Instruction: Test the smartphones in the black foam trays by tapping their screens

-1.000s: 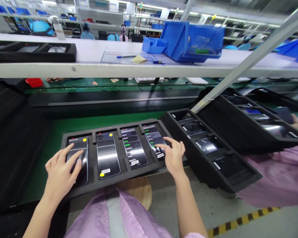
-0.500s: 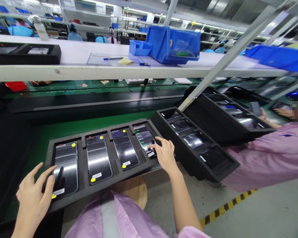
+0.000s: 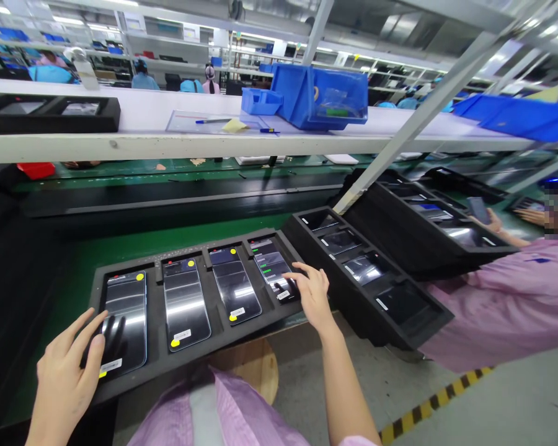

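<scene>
Several smartphones lie face up in slots of a black foam tray (image 3: 155,359) in front of me. My left hand (image 3: 69,365), fingers apart, is over the left edge of the leftmost smartphone (image 3: 128,322); whether a fingertip touches the glass I cannot tell. My right hand (image 3: 311,294) has a finger extended at the screen of the rightmost smartphone (image 3: 270,266), which is lit with rows of green and white text. Between them lie two dark-screened phones, a second smartphone (image 3: 186,303) and a third smartphone (image 3: 236,288), with yellow dots and white labels.
To the right stand stacked foam trays (image 3: 353,310) with more phones. A co-worker in a pink sleeve (image 3: 506,297) holds a phone (image 3: 478,209) there. A slanted metal post (image 3: 400,136) rises behind the trays. Blue bins (image 3: 318,96) sit on the white shelf (image 3: 204,145) above.
The whole view has shifted slightly, so things sit a little lower. Both hands stay near the same outer phones; my right finger remains at the lit screen.
</scene>
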`<control>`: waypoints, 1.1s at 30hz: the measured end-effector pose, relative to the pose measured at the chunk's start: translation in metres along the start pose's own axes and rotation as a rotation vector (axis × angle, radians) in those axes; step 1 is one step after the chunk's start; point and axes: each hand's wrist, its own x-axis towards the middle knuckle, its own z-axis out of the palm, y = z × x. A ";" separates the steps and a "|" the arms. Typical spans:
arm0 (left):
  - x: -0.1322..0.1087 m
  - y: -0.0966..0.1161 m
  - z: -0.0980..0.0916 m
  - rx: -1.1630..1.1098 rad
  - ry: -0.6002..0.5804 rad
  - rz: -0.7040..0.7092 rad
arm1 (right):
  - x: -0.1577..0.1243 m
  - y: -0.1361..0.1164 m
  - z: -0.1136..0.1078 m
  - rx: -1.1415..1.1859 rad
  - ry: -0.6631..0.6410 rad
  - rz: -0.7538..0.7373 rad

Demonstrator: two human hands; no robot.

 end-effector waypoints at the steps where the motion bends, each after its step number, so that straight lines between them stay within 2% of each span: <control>1: 0.000 -0.001 -0.001 0.010 -0.015 0.018 | 0.000 0.002 -0.001 0.016 0.011 -0.010; 6: 0.006 -0.003 -0.007 0.060 -0.163 0.145 | 0.002 0.011 -0.002 0.038 -0.015 -0.098; 12: 0.015 -0.007 -0.008 0.069 -0.184 0.280 | 0.003 0.004 0.002 -0.052 -0.059 -0.161; 18: 0.010 -0.020 -0.001 0.042 -0.214 0.319 | 0.003 0.001 0.003 -0.140 -0.075 -0.212; 21: 0.013 -0.019 -0.002 0.021 -0.211 0.322 | 0.003 -0.002 0.002 -0.162 -0.053 -0.227; 23: 0.022 -0.009 -0.004 -0.005 -0.220 0.330 | 0.002 -0.011 0.005 -0.165 -0.037 -0.240; 25: 0.035 0.009 -0.005 -0.054 -0.245 0.377 | 0.002 -0.026 0.011 -0.150 -0.047 -0.301; 29: 0.066 0.056 -0.005 -0.169 -0.445 0.595 | 0.000 -0.063 0.030 -0.112 -0.163 -0.491; 30: 0.071 0.066 -0.003 -0.195 -0.471 0.637 | 0.000 -0.070 0.034 -0.110 -0.196 -0.512; 33: 0.081 0.081 0.002 -0.221 -0.477 0.645 | -0.002 -0.079 0.042 -0.113 -0.270 -0.521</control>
